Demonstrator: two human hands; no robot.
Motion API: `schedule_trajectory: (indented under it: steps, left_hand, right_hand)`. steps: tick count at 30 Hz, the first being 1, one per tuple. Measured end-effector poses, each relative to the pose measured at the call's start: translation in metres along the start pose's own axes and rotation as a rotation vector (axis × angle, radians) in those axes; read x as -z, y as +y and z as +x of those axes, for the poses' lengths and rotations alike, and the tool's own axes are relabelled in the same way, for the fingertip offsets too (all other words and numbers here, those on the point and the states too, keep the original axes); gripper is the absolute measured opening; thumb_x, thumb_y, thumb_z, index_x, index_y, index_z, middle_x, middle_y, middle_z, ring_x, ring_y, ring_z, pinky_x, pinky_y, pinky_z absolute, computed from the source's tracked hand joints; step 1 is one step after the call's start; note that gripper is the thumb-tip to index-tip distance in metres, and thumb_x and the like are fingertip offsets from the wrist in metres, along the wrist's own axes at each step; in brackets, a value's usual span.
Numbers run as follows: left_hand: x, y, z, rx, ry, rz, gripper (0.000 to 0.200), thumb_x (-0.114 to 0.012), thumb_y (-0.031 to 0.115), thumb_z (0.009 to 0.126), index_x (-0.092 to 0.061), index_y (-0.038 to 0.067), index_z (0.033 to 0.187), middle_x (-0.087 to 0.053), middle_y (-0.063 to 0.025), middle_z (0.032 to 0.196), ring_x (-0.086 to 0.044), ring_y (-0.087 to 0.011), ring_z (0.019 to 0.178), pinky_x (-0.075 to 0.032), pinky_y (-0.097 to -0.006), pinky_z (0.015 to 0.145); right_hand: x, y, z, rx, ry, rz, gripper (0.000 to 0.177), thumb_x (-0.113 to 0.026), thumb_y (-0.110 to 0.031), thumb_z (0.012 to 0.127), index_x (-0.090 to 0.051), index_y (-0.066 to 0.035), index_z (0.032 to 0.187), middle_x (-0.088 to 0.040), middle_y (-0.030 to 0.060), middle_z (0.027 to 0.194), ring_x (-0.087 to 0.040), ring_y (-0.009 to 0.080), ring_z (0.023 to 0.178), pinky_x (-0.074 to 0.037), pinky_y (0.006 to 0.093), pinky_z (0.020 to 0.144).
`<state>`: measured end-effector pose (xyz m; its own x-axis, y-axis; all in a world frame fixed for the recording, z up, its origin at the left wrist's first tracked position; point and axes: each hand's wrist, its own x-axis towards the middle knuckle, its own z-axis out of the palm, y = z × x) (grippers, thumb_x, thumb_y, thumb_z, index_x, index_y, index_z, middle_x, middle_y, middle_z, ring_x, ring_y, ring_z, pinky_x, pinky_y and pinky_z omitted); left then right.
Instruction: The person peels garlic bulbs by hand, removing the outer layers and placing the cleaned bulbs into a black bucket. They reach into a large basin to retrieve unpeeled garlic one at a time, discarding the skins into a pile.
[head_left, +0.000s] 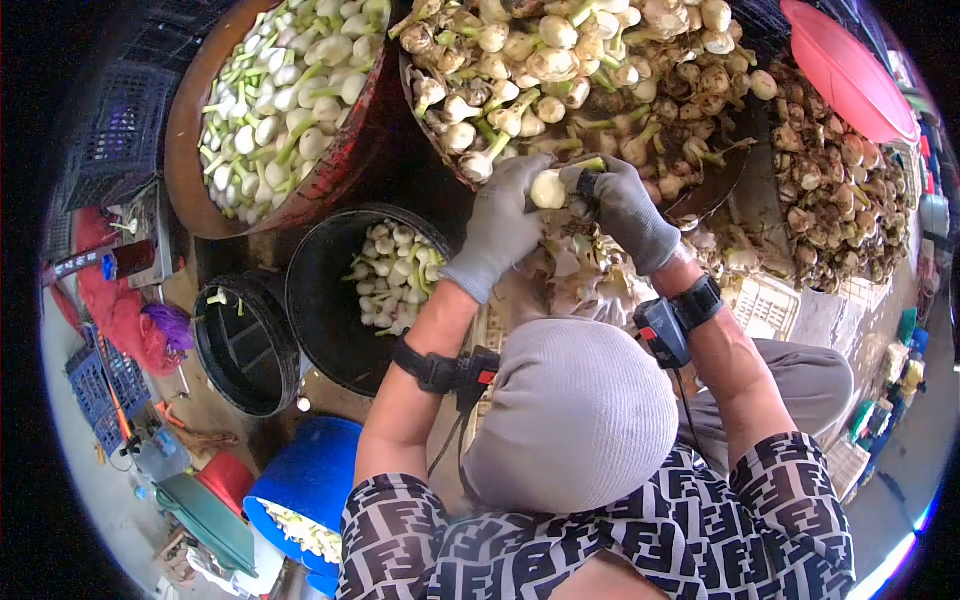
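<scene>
My left hand, in a grey glove, is closed around a pale peeled garlic bulb. Its short green stem points to the right. Against the bulb's right side, my gloved right hand is closed with a small dark object at its fingers; its kind is hard to make out. Just beyond both hands, a large wide pan holds many unpeeled garlic bulbs with roots and cut stems. Loose papery skins lie below my hands.
A rusty-rimmed tub of cleaned garlic stands back left. Nearer are a black tub with bulbs, a smaller black bucket and a blue barrel. At right are heaped garlic, a pink basin and a crate.
</scene>
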<state>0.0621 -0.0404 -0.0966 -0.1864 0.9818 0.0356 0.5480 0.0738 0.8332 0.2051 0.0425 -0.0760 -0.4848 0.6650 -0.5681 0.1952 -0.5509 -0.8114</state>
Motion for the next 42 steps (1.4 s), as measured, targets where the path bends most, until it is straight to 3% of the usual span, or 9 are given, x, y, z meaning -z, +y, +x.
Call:
schedule_trajectory:
  steps: [4, 10, 13, 19, 25, 28, 32, 36, 42]
  left_hand:
    - [0.003, 0.001, 0.002, -0.035, 0.028, -0.028, 0.056, -0.075, 0.022, 0.064, -0.053, 0.005, 0.112, -0.055, -0.0133, 0.112, -0.053, -0.0265, 0.105, -0.042, -0.0323, 0.09]
    - [0.008, -0.003, 0.001, 0.115, -0.041, -0.177, 0.056, -0.075, 0.025, 0.065, -0.054, 0.003, 0.111, -0.059, -0.0121, 0.108, -0.055, -0.0212, 0.102, -0.041, -0.03, 0.089]
    - [0.013, -0.003, 0.001, 0.282, -0.111, -0.361, 0.052, -0.07, 0.032, 0.072, -0.054, 0.002, 0.112, -0.059, -0.0115, 0.105, -0.057, -0.0192, 0.098, -0.042, -0.0288, 0.088]
    - [-0.008, -0.022, 0.003, 0.514, 0.029, -1.372, 0.043, -0.051, 0.038, 0.087, -0.055, 0.001, 0.108, -0.06, -0.0089, 0.101, -0.058, -0.017, 0.089, -0.045, -0.0248, 0.078]
    - [0.012, 0.003, 0.01, 0.322, -0.089, -0.195, 0.034, -0.046, 0.03, 0.09, -0.051, 0.004, 0.112, -0.06, -0.0089, 0.098, -0.058, -0.017, 0.086, -0.046, -0.0249, 0.075]
    - [-0.017, -0.027, 0.004, 0.104, 0.255, -0.254, 0.035, -0.047, 0.034, 0.089, -0.054, 0.006, 0.109, -0.06, -0.0083, 0.098, -0.059, -0.0173, 0.085, -0.045, -0.0254, 0.076]
    - [0.01, 0.013, 0.005, 0.648, 0.085, -1.198, 0.039, -0.042, 0.037, 0.09, -0.055, 0.005, 0.109, -0.061, -0.0069, 0.099, -0.059, -0.0154, 0.086, -0.047, -0.0273, 0.076]
    - [0.008, -0.012, 0.006, 0.621, -0.083, -1.357, 0.044, -0.038, 0.042, 0.09, -0.054, 0.007, 0.112, -0.061, -0.0056, 0.099, -0.059, -0.0136, 0.085, -0.048, -0.0265, 0.074]
    - [0.023, -0.009, 0.016, 0.32, 0.193, -0.409, 0.027, -0.051, 0.022, 0.083, -0.061, 0.0, 0.097, -0.064, -0.0027, 0.085, -0.057, -0.014, 0.076, -0.046, -0.0265, 0.069]
  right_hand:
    - [0.017, 0.011, 0.014, 1.02, -0.123, -0.885, 0.02, -0.061, -0.016, 0.08, -0.057, 0.0, 0.091, -0.059, 0.0041, 0.075, -0.057, 0.0113, 0.062, -0.047, 0.0232, 0.05]
    - [0.003, 0.007, 0.004, 0.037, -0.11, 0.146, 0.026, -0.056, -0.005, 0.075, -0.056, -0.001, 0.101, -0.061, 0.0053, 0.082, -0.059, 0.0118, 0.068, -0.05, 0.0238, 0.059]
    - [0.008, 0.006, 0.01, -0.054, -0.121, 0.045, 0.026, -0.055, -0.003, 0.072, -0.057, -0.002, 0.098, -0.061, 0.0041, 0.083, -0.06, 0.0128, 0.069, -0.049, 0.0249, 0.061]
    - [0.011, 0.014, 0.014, 0.606, -0.058, -0.737, 0.026, -0.061, -0.005, 0.067, -0.061, -0.002, 0.093, -0.063, 0.0079, 0.086, -0.061, 0.0171, 0.074, -0.047, 0.0292, 0.068]
    - [0.001, 0.018, 0.014, 0.306, 0.04, -0.498, 0.028, -0.065, -0.008, 0.069, -0.061, -0.003, 0.097, -0.064, 0.0102, 0.087, -0.061, 0.0157, 0.075, -0.047, 0.0297, 0.068]
    - [0.001, 0.021, 0.011, 0.163, -0.046, -0.383, 0.03, -0.064, -0.006, 0.07, -0.06, -0.003, 0.1, -0.064, 0.0093, 0.084, -0.06, 0.0148, 0.073, -0.047, 0.0285, 0.067]
    - [-0.005, 0.003, -0.006, 0.077, -0.225, 0.01, 0.025, -0.064, -0.005, 0.073, -0.061, -0.001, 0.098, -0.064, 0.0051, 0.084, -0.059, 0.0114, 0.071, -0.047, 0.0239, 0.066]
    - [0.005, 0.012, -0.005, 0.185, -0.267, 0.045, 0.023, -0.062, -0.005, 0.076, -0.059, 0.0, 0.098, -0.063, 0.0023, 0.086, -0.058, 0.0091, 0.071, -0.047, 0.0222, 0.065]
    - [-0.003, -0.001, -0.018, 0.146, -0.119, 0.006, 0.026, -0.06, -0.003, 0.075, -0.058, 0.001, 0.1, -0.062, 0.0033, 0.087, -0.058, 0.0102, 0.072, -0.047, 0.0228, 0.065]
